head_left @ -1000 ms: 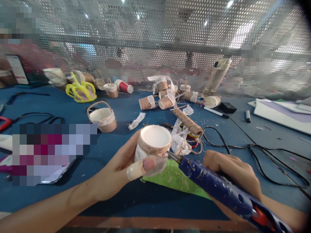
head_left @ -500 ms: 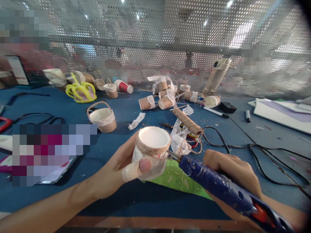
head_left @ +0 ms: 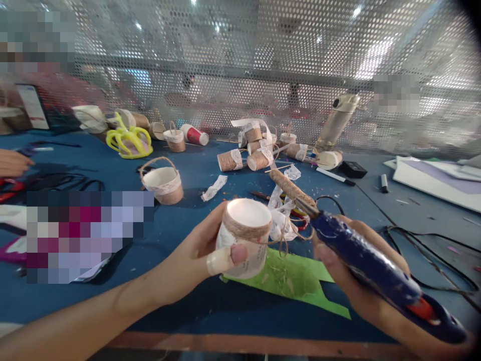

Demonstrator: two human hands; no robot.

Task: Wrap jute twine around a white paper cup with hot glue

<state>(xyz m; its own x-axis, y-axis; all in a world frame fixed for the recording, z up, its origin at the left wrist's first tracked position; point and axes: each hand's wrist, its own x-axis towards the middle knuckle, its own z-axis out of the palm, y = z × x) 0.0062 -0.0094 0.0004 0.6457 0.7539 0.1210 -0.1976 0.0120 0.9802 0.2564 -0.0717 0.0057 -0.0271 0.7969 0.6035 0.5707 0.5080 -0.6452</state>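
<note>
My left hand (head_left: 221, 253), its thumb wrapped in tape, grips a paper cup (head_left: 253, 260) with its mouth upward. Twine (head_left: 244, 229) is wound around the upper part of the cup, and a loose strand runs off to the right. A blue hot glue gun (head_left: 364, 265) is in my right hand (head_left: 376, 296), its metal nozzle pointing up and left, apart from the cup. Behind the nozzle lies a roll of twine (head_left: 289, 188), beside crumpled white lace (head_left: 281, 223) and partly hidden scissors (head_left: 300, 220). A green sheet (head_left: 300, 281) with dried bits lies under the cup.
A small twine-handled basket (head_left: 164, 185) stands to the left. Several twine-covered cups (head_left: 259, 159) lie toward the perforated metal screen (head_left: 240, 65). Black cables (head_left: 424, 240) run at the right. Another person's hand (head_left: 13, 163) shows at the far left.
The glue gun's nozzle has moved away from the cup's side, up and to the right. The cup sits slightly further right in view. Another person's hand has appeared at the left.
</note>
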